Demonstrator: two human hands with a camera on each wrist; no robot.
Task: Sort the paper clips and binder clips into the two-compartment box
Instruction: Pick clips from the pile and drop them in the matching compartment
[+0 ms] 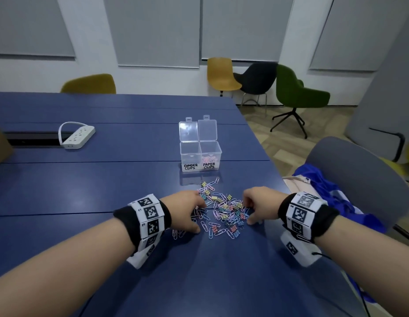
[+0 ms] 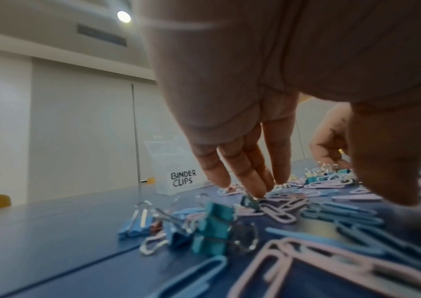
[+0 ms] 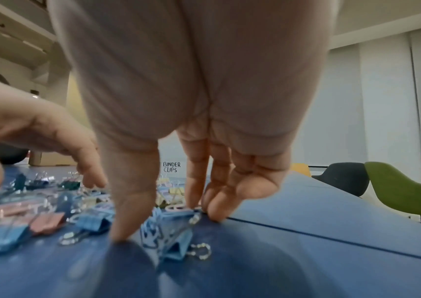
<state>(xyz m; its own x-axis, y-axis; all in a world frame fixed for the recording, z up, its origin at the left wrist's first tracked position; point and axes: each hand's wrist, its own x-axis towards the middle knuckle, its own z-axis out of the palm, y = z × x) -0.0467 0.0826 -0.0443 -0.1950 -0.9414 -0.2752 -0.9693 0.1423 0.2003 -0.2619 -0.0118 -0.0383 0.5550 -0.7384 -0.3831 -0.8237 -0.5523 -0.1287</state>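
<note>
Left hand (image 1: pixel 185 213), right hand (image 1: pixel 258 205) fingertips down in pastel clip pile (image 1: pixel 224 213), holding nothing

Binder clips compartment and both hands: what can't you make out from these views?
- Binder clips compartment: contents unclear in head view; too small, glare.
- Left hand: grip on a clip unclear; left wrist view blurred at fingertips.
- Right hand: head view hides fingertips; whether it pinches the blue binder clip is unclear.

Clip pile (image 1: pixel 221 212) lay on table (image 1: pixel 107 184), just in front of two-compartment box (image 1: pixel 200 156); binder-clip compartment on left, paper-clip one on right w/ some paper clips (image 1: pixel 208 159) inside. Left hand (image 1: pixel 186 211) sat at pile's left edge, right hand (image 1: pixel 260 205) at its right. Power strip (image 1: pixel 79 137) lay well left of box; chairs (image 1: pixel 299 94) stood behind table, far right.
</note>
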